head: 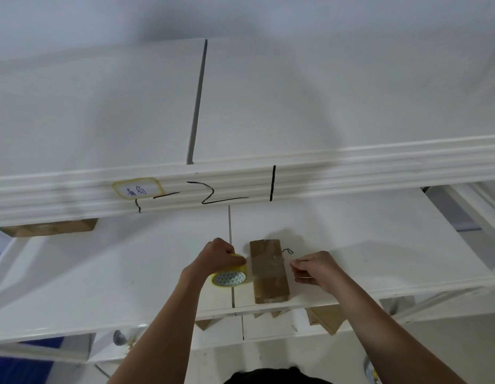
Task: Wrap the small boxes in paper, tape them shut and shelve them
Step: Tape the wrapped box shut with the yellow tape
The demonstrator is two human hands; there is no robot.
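Gripping the tape roll [229, 275], the left hand [217, 254] is working beside the wrapped box [269, 271]; the right hand [314, 268] is pinching something thin, probably tape; the box looks light, rigid, best held by its long sides.

Above our hands we see a white moulded shelf edge [268, 173] bearing black marker strokes [221, 194] and a taped label [137, 188]; a pale wall [240, 15] rises beyond.

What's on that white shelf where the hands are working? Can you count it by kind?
Brown paper-wrapped box: 1
Yellow tape roll, held in the left hand: 1
Total: 2
Brown shapes under the shelf edge are too hidden to count.
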